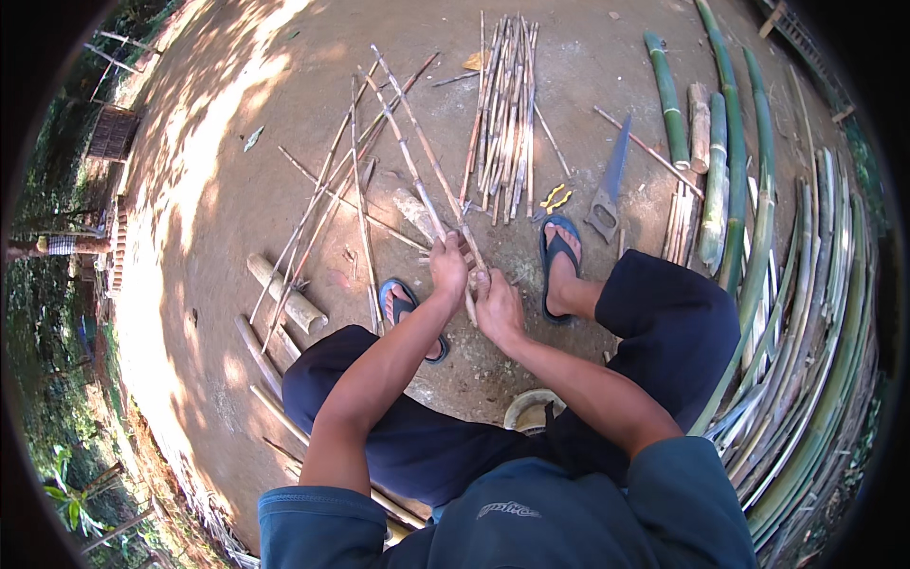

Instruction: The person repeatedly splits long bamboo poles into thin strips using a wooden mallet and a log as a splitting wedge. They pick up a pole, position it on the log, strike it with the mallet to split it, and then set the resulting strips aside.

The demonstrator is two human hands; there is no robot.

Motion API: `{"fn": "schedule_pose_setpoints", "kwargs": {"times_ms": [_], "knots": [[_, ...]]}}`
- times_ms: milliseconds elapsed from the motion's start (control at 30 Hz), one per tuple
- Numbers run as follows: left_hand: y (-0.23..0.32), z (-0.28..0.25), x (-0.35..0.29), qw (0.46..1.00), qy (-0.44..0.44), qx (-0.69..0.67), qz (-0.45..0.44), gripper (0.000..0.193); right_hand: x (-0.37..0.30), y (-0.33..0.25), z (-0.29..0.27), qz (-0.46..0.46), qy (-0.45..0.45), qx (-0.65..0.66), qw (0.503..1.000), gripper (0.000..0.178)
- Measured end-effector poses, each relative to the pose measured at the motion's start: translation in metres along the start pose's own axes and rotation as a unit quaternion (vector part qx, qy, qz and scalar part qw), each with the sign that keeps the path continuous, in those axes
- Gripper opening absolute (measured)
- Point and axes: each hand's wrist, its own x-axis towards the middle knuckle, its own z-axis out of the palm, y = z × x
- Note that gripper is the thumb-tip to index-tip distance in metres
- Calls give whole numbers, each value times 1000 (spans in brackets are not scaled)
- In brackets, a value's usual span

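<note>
Between my knees, my left hand [449, 266] is closed around a thin jointed bamboo stick [406, 156] that slants away to the upper left. My right hand [499, 305], lower and to the right, is closed on the near end of a second bamboo stick [438, 173]. The two sticks cross near their far ends, and the second passes beside my left fingers. A short stick end shows below my left hand, next to my right thumb. My fingers partly hide where the sticks are gripped.
Loose thin sticks [358, 190] lie crisscrossed at left, near a short log [287, 294]. Ahead is a stick bundle [507, 114]. Yellow-handled pliers [555, 199] and a handsaw [610, 185] lie right of it. Green bamboo poles [735, 142] and split strips [834, 332] line the right side.
</note>
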Motion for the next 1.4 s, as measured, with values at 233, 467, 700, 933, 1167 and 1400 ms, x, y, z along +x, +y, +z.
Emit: {"fn": "schedule_pose_setpoints", "kwargs": {"times_ms": [233, 467, 700, 933, 1167, 1400], "knots": [[84, -41, 0, 992, 80, 90, 31, 23, 77, 33, 8, 75, 109, -48, 990, 37], [140, -97, -1, 996, 45, 80, 3, 36, 197, 70, 19, 118, 183, -76, 973, 43], [59, -116, 85, 949, 2, 281, 141, 33, 226, 97, 26, 103, 242, -55, 963, 41], [14, 19, 200, 905, -112, 398, 105, 46, 208, 105, 9, 15, 318, -5, 948, 36], [-30, 34, 280, 885, 65, 441, 138, 47, 207, 108, 4, 92, 323, 110, 936, 39], [-85, -187, 277, 717, 486, 499, 28, 38, 218, 117, 9, 70, 308, 30, 948, 43]]}}
